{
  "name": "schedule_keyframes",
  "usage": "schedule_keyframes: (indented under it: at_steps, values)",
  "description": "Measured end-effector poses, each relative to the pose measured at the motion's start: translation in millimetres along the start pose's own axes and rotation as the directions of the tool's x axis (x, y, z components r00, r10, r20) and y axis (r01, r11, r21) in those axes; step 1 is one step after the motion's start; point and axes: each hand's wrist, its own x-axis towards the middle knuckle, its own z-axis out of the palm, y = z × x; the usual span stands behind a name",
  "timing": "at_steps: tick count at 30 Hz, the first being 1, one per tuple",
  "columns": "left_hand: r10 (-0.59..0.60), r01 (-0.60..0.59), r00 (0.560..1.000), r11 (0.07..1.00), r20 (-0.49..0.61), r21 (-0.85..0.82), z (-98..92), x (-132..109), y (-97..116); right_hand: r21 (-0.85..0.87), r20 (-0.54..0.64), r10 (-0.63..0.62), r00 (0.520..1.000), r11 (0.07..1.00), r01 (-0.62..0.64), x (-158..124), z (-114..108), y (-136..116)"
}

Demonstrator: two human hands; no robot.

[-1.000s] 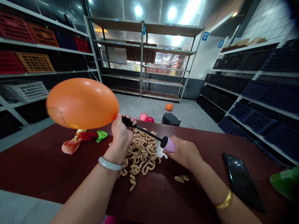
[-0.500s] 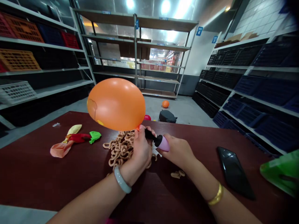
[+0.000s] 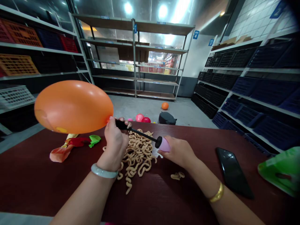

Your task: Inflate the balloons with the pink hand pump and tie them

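Observation:
A large inflated orange balloon [image 3: 73, 106] floats over the left part of the table, its neck pinched in my left hand [image 3: 114, 136]. The same hand wraps around the black barrel of a balloon pump [image 3: 121, 125], on which the balloon's neck seems to sit, though my fingers hide the join. My right hand [image 3: 179, 150] is closed on the pump's lilac handle [image 3: 164, 145]. Between the hands the thin black rod shows, drawn well out. Below them lies a heap of tan curly snack-like pieces [image 3: 138, 153]; a few more [image 3: 177, 176] lie apart to the right.
Limp balloons in peach [image 3: 61, 153], red and green [image 3: 94, 140] lie on the left of the dark red table [image 3: 150, 203]. A black phone [image 3: 233, 172] and a green bag [image 3: 281, 172] are at the right. Beyond, balloons [image 3: 165, 106] and a dark grey object [image 3: 167, 118] rest on the floor.
My left hand has moved left with the balloon and pump barrel, while my right hand stays nearly in place. The pump's rod is now pulled out, and the balloon appears larger.

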Motion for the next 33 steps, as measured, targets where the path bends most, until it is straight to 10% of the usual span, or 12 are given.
schedule_keyframes:
  at_steps: [18, 33]
  values:
    - [-0.202, 0.206, 0.975, 0.978, 0.096, -0.030, 12.3, -76.8, -63.2, 0.028, -0.028, 0.014, 0.999, 1.000, -0.013, -4.0, 0.2, -14.7]
    - [-0.019, 0.018, 1.000, 0.998, 0.020, 0.062, -1.3, -30.5, -43.1, 0.004, -0.141, -0.122, 0.983, 0.992, 0.123, -5.8, -8.8, -6.6]
